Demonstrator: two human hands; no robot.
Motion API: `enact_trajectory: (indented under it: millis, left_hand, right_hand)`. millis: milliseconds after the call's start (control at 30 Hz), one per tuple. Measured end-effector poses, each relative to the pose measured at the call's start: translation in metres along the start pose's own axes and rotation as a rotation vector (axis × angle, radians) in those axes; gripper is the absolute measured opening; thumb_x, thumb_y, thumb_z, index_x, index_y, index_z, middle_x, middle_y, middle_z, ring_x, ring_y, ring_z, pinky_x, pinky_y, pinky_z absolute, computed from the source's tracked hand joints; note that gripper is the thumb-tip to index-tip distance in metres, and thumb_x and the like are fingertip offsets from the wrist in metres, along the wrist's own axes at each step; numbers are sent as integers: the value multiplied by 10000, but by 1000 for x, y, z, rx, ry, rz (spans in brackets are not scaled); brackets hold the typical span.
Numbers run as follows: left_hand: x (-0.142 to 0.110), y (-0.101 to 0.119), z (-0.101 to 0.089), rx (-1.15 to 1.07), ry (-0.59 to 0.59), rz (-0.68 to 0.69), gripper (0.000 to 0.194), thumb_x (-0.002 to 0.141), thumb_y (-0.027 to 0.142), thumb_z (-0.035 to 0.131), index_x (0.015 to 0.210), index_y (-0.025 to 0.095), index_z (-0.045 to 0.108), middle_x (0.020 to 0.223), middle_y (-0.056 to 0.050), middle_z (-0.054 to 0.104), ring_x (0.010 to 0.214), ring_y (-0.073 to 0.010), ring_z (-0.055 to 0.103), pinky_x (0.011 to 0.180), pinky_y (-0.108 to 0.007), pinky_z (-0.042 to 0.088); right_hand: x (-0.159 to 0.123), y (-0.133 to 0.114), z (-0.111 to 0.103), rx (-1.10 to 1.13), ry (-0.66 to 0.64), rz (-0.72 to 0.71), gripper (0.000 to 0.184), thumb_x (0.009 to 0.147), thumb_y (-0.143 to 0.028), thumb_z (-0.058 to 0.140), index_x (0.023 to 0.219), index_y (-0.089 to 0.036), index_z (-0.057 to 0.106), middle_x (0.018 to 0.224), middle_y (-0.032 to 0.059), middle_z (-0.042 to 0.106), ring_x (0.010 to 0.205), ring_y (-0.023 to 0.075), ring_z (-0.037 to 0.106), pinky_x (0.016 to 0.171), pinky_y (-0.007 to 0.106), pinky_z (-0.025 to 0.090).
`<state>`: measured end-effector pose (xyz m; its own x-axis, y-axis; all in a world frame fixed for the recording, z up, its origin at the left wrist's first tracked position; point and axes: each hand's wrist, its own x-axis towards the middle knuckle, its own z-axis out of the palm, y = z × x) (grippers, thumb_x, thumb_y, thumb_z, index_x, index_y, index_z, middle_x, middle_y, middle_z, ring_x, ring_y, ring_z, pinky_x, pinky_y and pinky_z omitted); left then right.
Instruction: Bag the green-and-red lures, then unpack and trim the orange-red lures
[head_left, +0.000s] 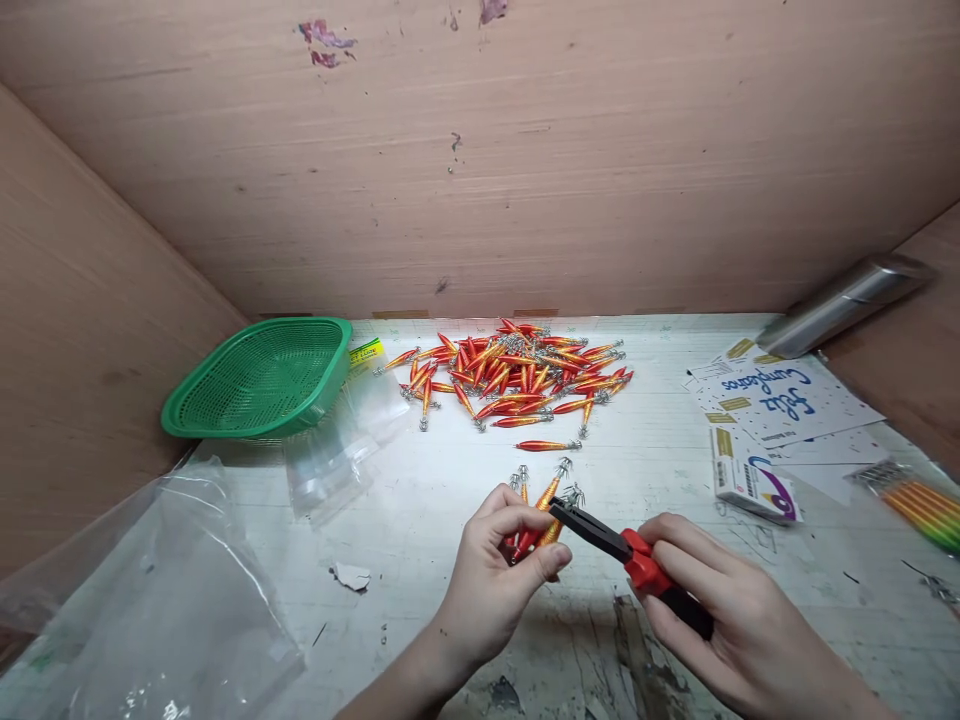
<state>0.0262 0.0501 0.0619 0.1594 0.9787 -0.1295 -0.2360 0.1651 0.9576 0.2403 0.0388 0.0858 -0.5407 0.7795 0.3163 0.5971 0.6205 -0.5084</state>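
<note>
Between the thumb and fingers of my left hand (pixel 499 575) is a red-and-gold squid jig (pixel 553 530), its crown of metal hooks pointing away from me. Other jigs of the same kind show right behind these fingers; whether they are held or lie on the table I cannot tell. My right hand (pixel 720 600) is wrapped round red-and-black pliers (pixel 637 560). Their long dark jaws reach left to the hook end of the jig. Whether the jaws bite on it is too small to make out. Beyond both hands lies a heap of squid jigs (pixel 517 375).
At the left stand a green plastic basket (pixel 255 430) and clear plastic bags (pixel 172 600). To the right are printed cards (pixel 825 410), a small white box (pixel 750 485), a metal cylinder (pixel 847 305) and packed orange-green jigs (pixel 915 505). Wooden walls enclose the back and sides.
</note>
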Motion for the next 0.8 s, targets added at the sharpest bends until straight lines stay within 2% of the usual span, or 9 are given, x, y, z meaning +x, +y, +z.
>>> enact_trajectory:
  millis: [167,333,467,567,667,733,800]
  left_hand:
    - [-1,-4,2,-75,42,-13,153,706,279,786,748,172,685,817,13,442,678,-104,520,575,-256,571]
    - [1,-2,-1,-203,38,-116,256,693,357,817,763,155,675,844,8,477,687,-91,557,610,-232,560]
    - [2,-2,1,-327,44,-197,319,651,357,855,760,153,635,795,16,502,663,-85,559,623,-242,559]
    - [1,-3,3,-350,43,-215,334,641,343,865,757,153,616,764,24,501,647,-83,556,616,-239,551]
    - [0,-3,3,-331,27,-185,315,663,341,851,759,152,618,768,27,495,630,-75,555,619,-235,546]
    - [-1,-2,3,-309,20,-153,290,681,339,837,761,152,630,787,26,490,636,-79,570,624,-235,544]
    - [-2,-2,3,-289,12,-129,258,699,328,823,762,154,643,808,25,483,653,-89,592,637,-239,547]
  right_hand:
    - [3,-3,-2,-10,8,27,109,891,-133,474,823,-207,516,845,52,561,739,151,586,609,225,521]
    - [-3,-5,2,22,-54,130,69,906,-184,482,912,-215,543,970,83,550,869,179,620,702,250,563]
    - [-8,-10,2,61,-47,155,129,901,-196,489,1019,-228,531,1056,98,544,991,201,618,779,263,570]
    - [-12,-12,7,110,-65,187,63,917,-213,493,974,-236,507,995,70,539,916,178,622,749,244,567]
    - [-20,-11,21,133,67,208,73,903,-173,484,886,-232,444,866,29,481,758,148,578,650,232,544]
    - [-24,-11,31,121,207,225,145,873,-156,506,984,-219,435,876,32,473,744,151,567,638,242,539]
    - [-25,-14,38,108,257,244,324,855,-155,520,1160,-186,417,952,65,493,809,172,587,680,262,552]
